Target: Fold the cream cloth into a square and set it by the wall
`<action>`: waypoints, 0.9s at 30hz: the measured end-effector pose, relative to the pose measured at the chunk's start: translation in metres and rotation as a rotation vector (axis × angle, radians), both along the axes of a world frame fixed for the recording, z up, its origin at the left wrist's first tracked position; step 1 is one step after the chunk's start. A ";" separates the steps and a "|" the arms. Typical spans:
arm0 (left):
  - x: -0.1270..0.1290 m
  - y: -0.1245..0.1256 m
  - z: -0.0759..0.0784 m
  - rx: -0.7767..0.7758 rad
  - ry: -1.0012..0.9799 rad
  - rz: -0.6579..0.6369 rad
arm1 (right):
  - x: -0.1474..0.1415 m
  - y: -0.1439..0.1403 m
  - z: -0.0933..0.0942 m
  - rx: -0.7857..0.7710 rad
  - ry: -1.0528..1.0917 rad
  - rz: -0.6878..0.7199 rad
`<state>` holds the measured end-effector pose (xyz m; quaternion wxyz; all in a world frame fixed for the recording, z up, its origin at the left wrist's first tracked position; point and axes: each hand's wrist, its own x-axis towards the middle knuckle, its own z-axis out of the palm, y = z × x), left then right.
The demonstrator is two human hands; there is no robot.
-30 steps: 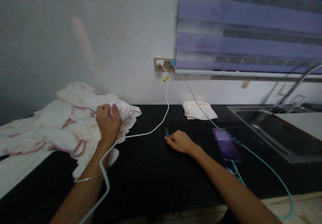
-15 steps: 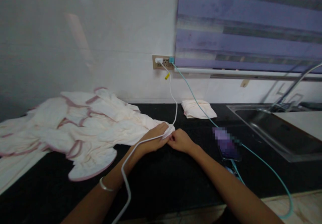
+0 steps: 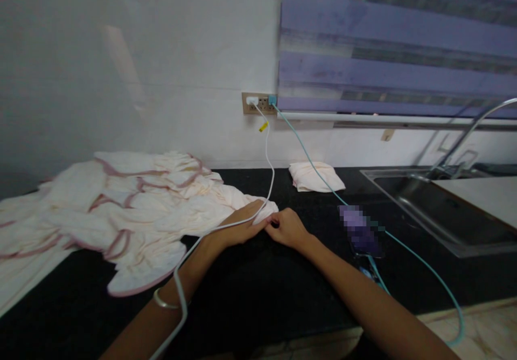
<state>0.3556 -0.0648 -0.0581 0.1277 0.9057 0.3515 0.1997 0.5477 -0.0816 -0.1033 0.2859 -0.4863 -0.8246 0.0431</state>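
Note:
A crumpled cream cloth with pink edging [image 3: 149,201] spreads over the left side of the dark counter, its narrow end drawn out toward the middle. My left hand [image 3: 241,224] is closed on that end, and a small bunch of cloth shows past its fingers. Pressed up against it, my right hand [image 3: 291,229] pinches at the tip of the same cloth, with finger and thumb meeting the left fingertips. A white cable [image 3: 271,174] runs from the wall socket down across my left hand and forearm. The fingertips are partly hidden.
A folded cream cloth [image 3: 315,178] lies near the wall. To the right, a phone with a blurred screen [image 3: 361,232] sits on the counter by a teal cable [image 3: 434,271]. Beyond it is a steel sink [image 3: 420,214] with a tap [image 3: 464,136]. The socket plate [image 3: 262,103] is above.
The white cable has slid left and now lies across my left wrist. Both hands stay together at the cloth's end, shifted slightly left in view; a small gap shows between my right fingers and thumb.

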 end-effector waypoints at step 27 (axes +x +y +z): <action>-0.005 0.017 -0.020 0.080 -0.017 -0.037 | 0.000 0.001 0.004 -0.027 -0.013 -0.054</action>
